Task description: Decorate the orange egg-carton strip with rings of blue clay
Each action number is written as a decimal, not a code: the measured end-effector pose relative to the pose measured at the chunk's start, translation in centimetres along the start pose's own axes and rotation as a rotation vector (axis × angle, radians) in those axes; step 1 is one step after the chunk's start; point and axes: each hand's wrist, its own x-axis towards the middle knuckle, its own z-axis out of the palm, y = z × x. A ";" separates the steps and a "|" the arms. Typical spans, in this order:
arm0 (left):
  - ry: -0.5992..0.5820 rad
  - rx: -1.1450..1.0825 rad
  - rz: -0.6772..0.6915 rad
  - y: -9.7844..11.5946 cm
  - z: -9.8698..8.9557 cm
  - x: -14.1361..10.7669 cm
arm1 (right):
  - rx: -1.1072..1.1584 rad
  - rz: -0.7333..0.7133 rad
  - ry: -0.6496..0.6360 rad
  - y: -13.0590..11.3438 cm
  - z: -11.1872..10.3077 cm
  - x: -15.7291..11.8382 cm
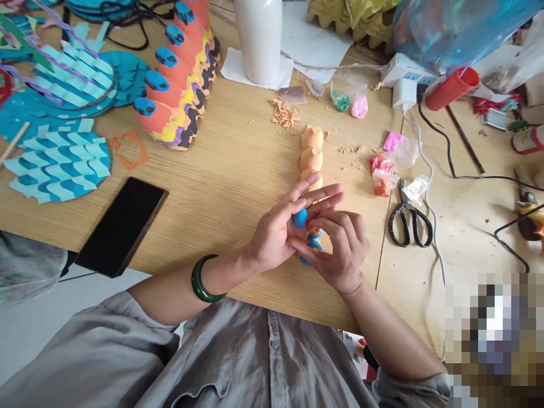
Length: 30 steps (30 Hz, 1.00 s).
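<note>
A small lump of blue clay (pixel 300 218) sits at the thumb of my left hand (pixel 276 229), held against the fingers, which stretch forward. Close against that palm, my right hand (pixel 340 243) has its fingers bent in a pinch; whatever is between their tips is hidden. Beneath both hands a row of orange egg-carton cups (pixel 311 139) lies on the table, running away from me. Blue clay (pixel 314 242) covers parts of its near end, partly hidden by my right hand.
Orange scraps (pixel 284 113) lie beyond the row. Bagged pink and red clay (pixel 385 170), black-handled scissors (pixel 410 221) and a white cable (pixel 425 153) are to the right. A phone (pixel 123 226), a painted egg-carton piece (pixel 178 85) and blue paper fish (pixel 62 161) are left.
</note>
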 end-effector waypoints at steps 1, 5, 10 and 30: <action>-0.027 0.012 0.000 0.0 0.0 0.0 | -0.003 0.003 0.002 -0.1 0.1 -0.1; -0.130 0.191 0.044 0.2 -0.1 -0.1 | 0.006 0.006 0.041 0.3 -0.1 0.0; 0.058 0.465 0.184 0.9 -0.3 0.1 | -0.096 0.010 0.087 1.4 -0.6 0.5; 0.117 0.472 0.063 0.7 -0.9 0.9 | 0.085 0.085 0.110 1.8 -0.3 0.5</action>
